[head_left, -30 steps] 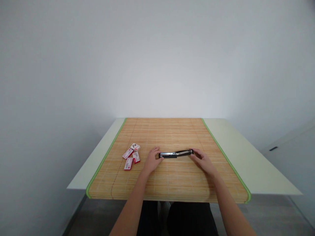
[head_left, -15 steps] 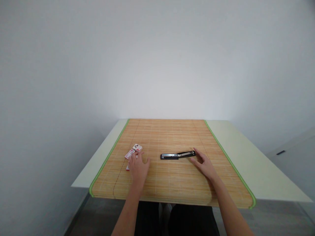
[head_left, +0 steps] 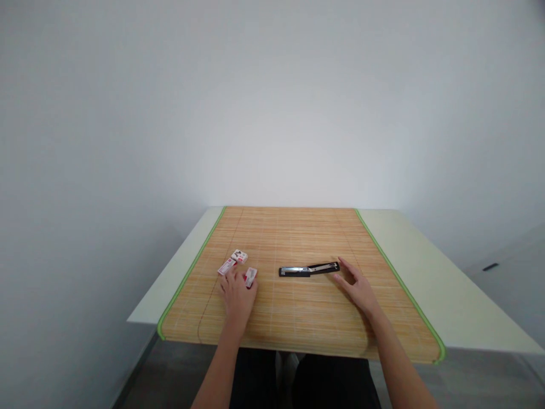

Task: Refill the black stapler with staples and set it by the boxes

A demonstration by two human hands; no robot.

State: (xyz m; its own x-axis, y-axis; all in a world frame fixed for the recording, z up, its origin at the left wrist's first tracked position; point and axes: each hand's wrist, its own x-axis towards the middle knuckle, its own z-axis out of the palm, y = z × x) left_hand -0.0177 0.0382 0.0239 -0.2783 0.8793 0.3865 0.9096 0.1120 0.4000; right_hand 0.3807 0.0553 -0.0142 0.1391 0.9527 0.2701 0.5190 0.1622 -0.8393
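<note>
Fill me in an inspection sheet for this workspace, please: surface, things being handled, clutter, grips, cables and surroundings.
Surface: slatted mat with green side edging, on a white table.
Handled things: black stapler lying opened out; small red-and-white box at the left hand.
Clutter: two more boxes just beyond that hand; anything under the hand is hidden.
Grips: left appears closed on the small box; right hand open, beside the stapler's right end, contact unclear.
Cables: nothing seen.
Surroundings: plain pale wall behind; small dark fitting at far right.
</note>
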